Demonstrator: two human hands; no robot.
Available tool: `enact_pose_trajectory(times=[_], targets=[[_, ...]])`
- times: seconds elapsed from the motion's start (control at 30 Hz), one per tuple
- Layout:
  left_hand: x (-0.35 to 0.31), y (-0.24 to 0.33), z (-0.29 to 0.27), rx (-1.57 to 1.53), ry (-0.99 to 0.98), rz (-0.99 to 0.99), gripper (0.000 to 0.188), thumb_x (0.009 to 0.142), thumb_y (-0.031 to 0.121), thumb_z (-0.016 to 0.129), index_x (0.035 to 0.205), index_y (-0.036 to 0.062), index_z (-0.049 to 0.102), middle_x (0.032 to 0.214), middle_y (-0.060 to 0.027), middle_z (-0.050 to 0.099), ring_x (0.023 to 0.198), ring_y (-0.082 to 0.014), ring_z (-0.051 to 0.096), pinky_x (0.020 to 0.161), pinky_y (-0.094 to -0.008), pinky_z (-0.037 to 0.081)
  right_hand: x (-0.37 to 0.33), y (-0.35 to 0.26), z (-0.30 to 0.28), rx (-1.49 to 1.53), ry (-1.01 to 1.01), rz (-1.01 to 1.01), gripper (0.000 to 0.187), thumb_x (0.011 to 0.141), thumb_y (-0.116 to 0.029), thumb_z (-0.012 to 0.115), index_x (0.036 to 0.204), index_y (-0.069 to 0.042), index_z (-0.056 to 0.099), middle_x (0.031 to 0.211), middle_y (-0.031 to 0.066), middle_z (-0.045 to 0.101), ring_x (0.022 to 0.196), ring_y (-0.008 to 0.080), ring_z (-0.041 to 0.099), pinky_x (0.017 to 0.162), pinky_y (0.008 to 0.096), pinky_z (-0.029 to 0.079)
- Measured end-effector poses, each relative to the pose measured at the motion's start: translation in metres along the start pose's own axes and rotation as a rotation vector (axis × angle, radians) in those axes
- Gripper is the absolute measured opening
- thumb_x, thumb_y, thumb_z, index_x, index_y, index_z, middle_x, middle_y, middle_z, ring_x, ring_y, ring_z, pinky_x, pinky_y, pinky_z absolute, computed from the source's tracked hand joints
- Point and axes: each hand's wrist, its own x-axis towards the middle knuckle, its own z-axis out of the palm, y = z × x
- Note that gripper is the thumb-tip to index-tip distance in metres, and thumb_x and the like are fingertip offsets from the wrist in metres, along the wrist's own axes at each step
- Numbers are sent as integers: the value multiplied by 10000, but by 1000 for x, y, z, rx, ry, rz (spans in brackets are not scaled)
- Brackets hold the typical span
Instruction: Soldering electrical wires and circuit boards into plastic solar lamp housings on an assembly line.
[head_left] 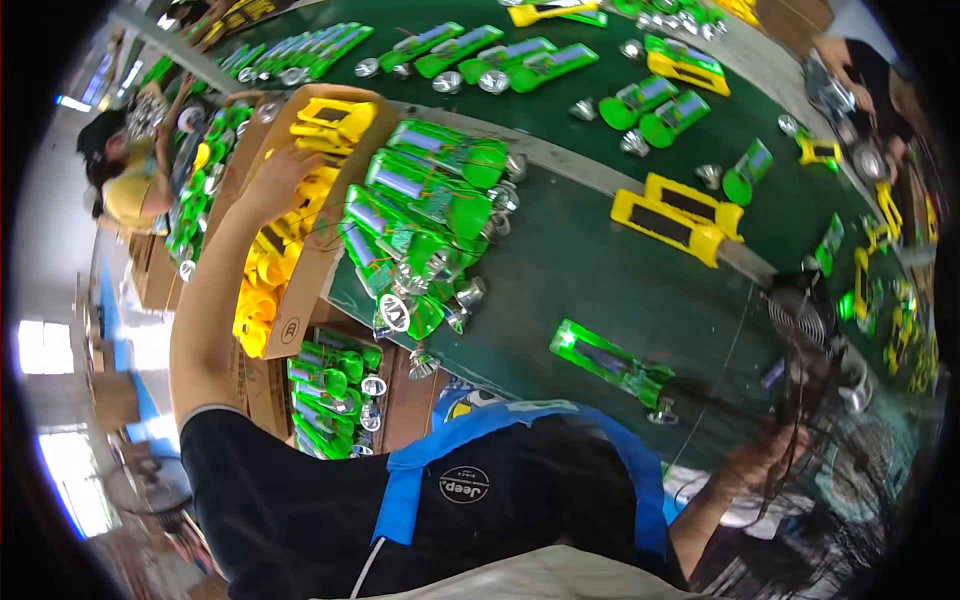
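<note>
Landmark: green work table (560,250)

- Right hand (752,462), nearest, off the table's near edge: fingers curled around thin dark wires (790,440); whether they pinch them firmly cannot be told. A small black fan (805,312) stands just beyond it.
- Lone green torch body (610,362), on the table near its near edge, apart from both hands: long axis slants from upper left to lower right, with a small silver reflector (661,411) by its lower right end.
- Heap of green torch bodies (420,215), at the table's left end, stacked loosely with silver reflectors among them.
- Left hand (275,175), reaching out past the heap into a cardboard box (300,300) left of the table: fingers spread and laid on the yellow plastic parts (300,215) inside; no closed hold shows.
- Yellow plastic parts: judged light, stiff moulded shells, smooth and somewhat slippery, best taken by the outer edges of the frame. The top one (335,120) lies flat; which way it points cannot be told.
- Farther: yellow housings (675,220) and more green bodies (500,55) across the table; other workers at the far left and far right edges
</note>
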Motion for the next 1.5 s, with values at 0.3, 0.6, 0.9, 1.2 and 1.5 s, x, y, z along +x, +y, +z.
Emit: enact_pose_trajectory(times=[0.3, 0.6, 0.9, 1.2, 1.5], targets=[[-42, -24, -24, -119, 526, -203, 588, 599, -72, 711, 1159, 34, 570, 1188, -153, 586, 1122, -368, 533, 936, -415, 458, 5, -33, 12, 378, -18, 172, 240, 949, -247, 543, 1057, -34, 523, 753, 46, 544, 723, 134, 502, 694, 283, 414], [59, 233, -146, -141, 620, 351, 486, 580, 46, 757, 1043, 93, 616, 959, -86, 612, 949, -309, 580, 829, -399, 462, 3, -8, 13, 419, 21, 173, 233, 947, -223, 542, 1042, -11, 523, 744, 80, 578, 667, 145, 532, 620, 267, 426], [158, 434, -76, -275, 387, 539, 629, 659, 171, 785, 1232, 155, 526, 1051, -65, 564, 1003, -281, 566, 806, -425, 411, 3, 23, -4, 482, -21, 260, 363, 884, -300, 654, 1000, -4, 481, 805, 111, 544, 625, 181, 556, 602, 295, 464], [132, 416, -79, -292, 549, 758, 452, 701, 298, 782, 1089, 164, 592, 1044, -18, 541, 961, -237, 517, 822, -399, 397, -8, 49, -7, 563, -92, 343, 402, 877, -334, 674, 990, -5, 472, 831, 111, 543, 599, 187, 566, 572, 297, 470], [144, 394, -72, -581, 680, 472, 267, 800, 183, 719, 1047, 104, 654, 1097, -41, 603, 1052, -266, 544, 846, -398, 416, 13, 29, 28, 553, -354, 2, 397, 926, -323, 637, 1113, -50, 417, 945, 159, 596, 847, 255, 630, 819, 366, 475]])
